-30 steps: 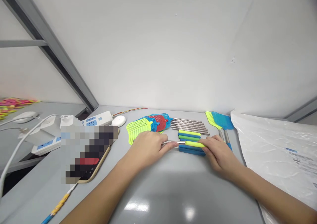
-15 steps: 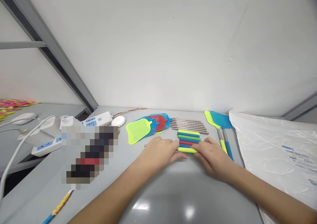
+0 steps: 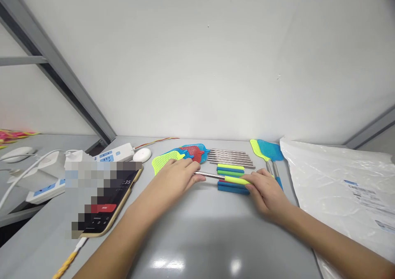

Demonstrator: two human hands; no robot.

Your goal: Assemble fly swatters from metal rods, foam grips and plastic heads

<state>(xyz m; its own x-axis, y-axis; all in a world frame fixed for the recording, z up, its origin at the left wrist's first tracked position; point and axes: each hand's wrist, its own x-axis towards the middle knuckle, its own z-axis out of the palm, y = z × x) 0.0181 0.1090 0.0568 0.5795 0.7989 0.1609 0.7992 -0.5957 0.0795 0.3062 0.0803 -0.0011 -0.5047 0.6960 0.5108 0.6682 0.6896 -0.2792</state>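
Note:
My left hand (image 3: 177, 178) is closed on a thin metal rod (image 3: 212, 175), which slants down to the right. My right hand (image 3: 270, 194) grips the far end of a yellow-green handle sleeve (image 3: 235, 180). Rod and sleeve are in line, and the rod's end meets the sleeve's opening; how deep it goes inside is hidden. Beneath them lie blue, green, yellow and red handle sleeves (image 3: 232, 187), partly covered. Behind my left hand, perforated fly swatter heads (image 3: 166, 160) in yellow, blue and red overlap. Several bare metal rods (image 3: 231, 157) lie beside them.
Two fly swatters with handles (image 3: 270, 149) lie at the back right, beside a white plastic bag (image 3: 333, 188). On the left are a phone (image 3: 123, 192) with a cable, power strips (image 3: 114, 154) with plugs, and a round white device (image 3: 142, 155). A wall closes the back.
The yellow-green sleeve and metal rod have risen from the table and tilted. My left hand has shifted left, exposing more of the rod. The view has turned slightly right.

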